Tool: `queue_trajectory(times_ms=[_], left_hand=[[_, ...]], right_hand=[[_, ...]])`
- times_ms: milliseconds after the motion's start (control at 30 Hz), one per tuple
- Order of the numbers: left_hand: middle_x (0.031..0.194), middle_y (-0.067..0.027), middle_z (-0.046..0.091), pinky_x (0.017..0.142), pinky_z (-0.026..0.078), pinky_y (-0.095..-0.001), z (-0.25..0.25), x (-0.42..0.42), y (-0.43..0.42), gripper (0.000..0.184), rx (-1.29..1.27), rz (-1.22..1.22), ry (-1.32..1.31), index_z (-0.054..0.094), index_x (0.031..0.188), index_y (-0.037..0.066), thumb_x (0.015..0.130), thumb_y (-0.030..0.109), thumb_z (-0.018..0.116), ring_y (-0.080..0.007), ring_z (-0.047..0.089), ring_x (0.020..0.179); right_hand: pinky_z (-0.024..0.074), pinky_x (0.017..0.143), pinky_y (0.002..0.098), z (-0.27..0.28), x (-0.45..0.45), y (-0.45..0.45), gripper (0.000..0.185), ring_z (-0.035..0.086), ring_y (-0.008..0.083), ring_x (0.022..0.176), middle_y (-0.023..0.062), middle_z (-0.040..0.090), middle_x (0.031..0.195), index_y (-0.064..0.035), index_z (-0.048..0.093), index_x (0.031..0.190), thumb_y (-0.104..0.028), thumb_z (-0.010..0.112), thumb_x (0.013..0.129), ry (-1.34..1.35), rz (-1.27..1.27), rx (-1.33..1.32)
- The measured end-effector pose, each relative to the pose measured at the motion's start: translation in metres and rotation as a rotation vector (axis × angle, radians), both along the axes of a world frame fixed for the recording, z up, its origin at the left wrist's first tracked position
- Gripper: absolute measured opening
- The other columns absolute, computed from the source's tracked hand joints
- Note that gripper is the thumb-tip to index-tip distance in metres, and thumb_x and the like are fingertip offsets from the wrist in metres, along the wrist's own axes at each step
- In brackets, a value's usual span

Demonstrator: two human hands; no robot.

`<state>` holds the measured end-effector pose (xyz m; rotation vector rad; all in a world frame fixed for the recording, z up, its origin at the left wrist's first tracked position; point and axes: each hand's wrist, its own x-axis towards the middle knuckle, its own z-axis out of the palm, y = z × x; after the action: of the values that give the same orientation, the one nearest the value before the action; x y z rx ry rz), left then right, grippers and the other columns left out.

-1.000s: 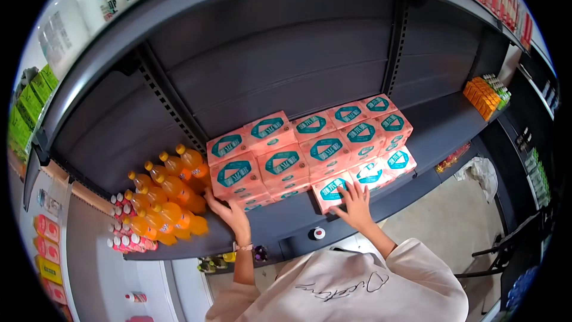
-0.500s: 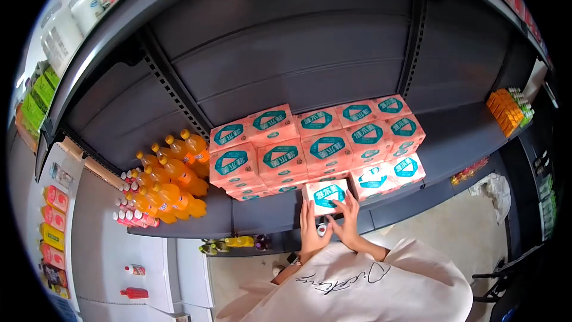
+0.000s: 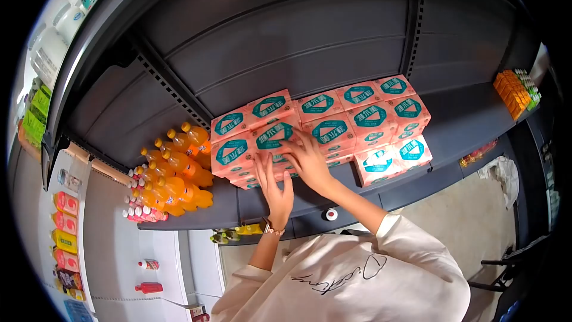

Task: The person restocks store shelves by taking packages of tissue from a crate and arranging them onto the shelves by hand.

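Spanning most of the view, a dark shelf (image 3: pixel 454 120) is backed by grey panels. On it, a stack (image 3: pixel 333 133) of pink boxes with teal labels is set in rows. Orange bottles (image 3: pixel 180 174) are grouped just beside its left end. In front of its right part, two lower boxes (image 3: pixel 381 164) are set side by side. At the front of the stack's left half, a box (image 3: pixel 271 138) is touched by both hands. By the open right hand (image 3: pixel 308 158), its top is reached at the right, with the fingers spread. By the open left hand (image 3: pixel 275 189), its front is met with extended fingers; whether any weight is borne cannot be told. Orange packs (image 3: pixel 512 93) are placed well apart, at the far right. Small white-capped bottles (image 3: pixel 142 209) are bunched left of the orange ones.
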<state>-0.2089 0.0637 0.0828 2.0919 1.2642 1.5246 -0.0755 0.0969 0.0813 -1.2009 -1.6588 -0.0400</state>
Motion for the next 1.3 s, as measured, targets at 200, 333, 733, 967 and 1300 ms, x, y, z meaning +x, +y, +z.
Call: queue_trajectory(times_ms=[200, 333, 733, 967, 1300], left_hand=[[0.138, -0.0184, 0.041, 0.104, 0.030, -0.0431, -0.028, 0.020, -0.025, 0.034, -0.012, 0.021, -0.057, 0.055, 0.121, 0.002, 0.087, 0.006, 0.055, -0.0337, 0.037, 0.127], [0.126, -0.0157, 0.052, 0.099, 0.039, -0.0372, -0.074, 0.057, -0.043, 0.032, -0.306, -0.287, -0.162, 0.053, 0.120, 0.000, 0.088, 0.002, 0.054, -0.0276, 0.048, 0.119], [0.146, -0.0249, 0.034, 0.106, 0.032, -0.0345, -0.138, 0.168, -0.068, 0.071, -0.864, -0.434, -0.394, 0.019, 0.146, -0.004, 0.093, 0.022, 0.058, -0.0314, 0.040, 0.131], [0.146, -0.0230, 0.031, 0.105, 0.033, -0.0384, -0.076, 0.145, -0.107, 0.073, -0.316, -0.240, 0.035, 0.022, 0.146, -0.001, 0.085, 0.006, 0.060, -0.0311, 0.036, 0.132], [0.153, -0.0245, 0.019, 0.114, 0.018, -0.0446, 0.023, 0.135, -0.005, 0.071, -0.028, -0.015, -0.133, 0.018, 0.148, -0.003, 0.090, 0.010, 0.058, -0.0383, 0.018, 0.142]], right_hand=[[0.0424, 0.096, 0.0470, 0.005, -0.001, -0.004, 0.053, 0.045, 0.0397, 0.118, 0.0175, 0.041, 0.136, -0.0096, 0.054, 0.125, -0.023, 0.070, 0.077, 0.032, -0.075, -0.091], [0.0342, 0.098, 0.0524, -0.025, 0.068, -0.056, 0.049, 0.043, 0.0405, 0.118, 0.0203, 0.044, 0.133, -0.0086, 0.052, 0.123, -0.019, 0.066, 0.077, 0.073, -0.274, -0.017], [0.0264, 0.108, 0.0522, -0.099, 0.176, -0.154, 0.076, 0.036, 0.0419, 0.129, 0.0255, 0.039, 0.137, -0.0084, 0.044, 0.137, -0.042, 0.073, 0.074, 0.058, -0.382, -0.459], [0.0438, 0.093, 0.0391, -0.116, 0.156, -0.178, 0.069, 0.046, 0.0306, 0.112, 0.0164, 0.039, 0.121, -0.0097, 0.050, 0.128, -0.015, 0.082, 0.068, 0.397, -0.160, -0.352], [0.0444, 0.091, 0.0450, 0.024, 0.141, -0.053, 0.050, 0.042, 0.0361, 0.114, 0.0153, 0.044, 0.124, -0.0142, 0.059, 0.119, -0.016, 0.076, 0.072, 0.085, -0.105, 0.090]])
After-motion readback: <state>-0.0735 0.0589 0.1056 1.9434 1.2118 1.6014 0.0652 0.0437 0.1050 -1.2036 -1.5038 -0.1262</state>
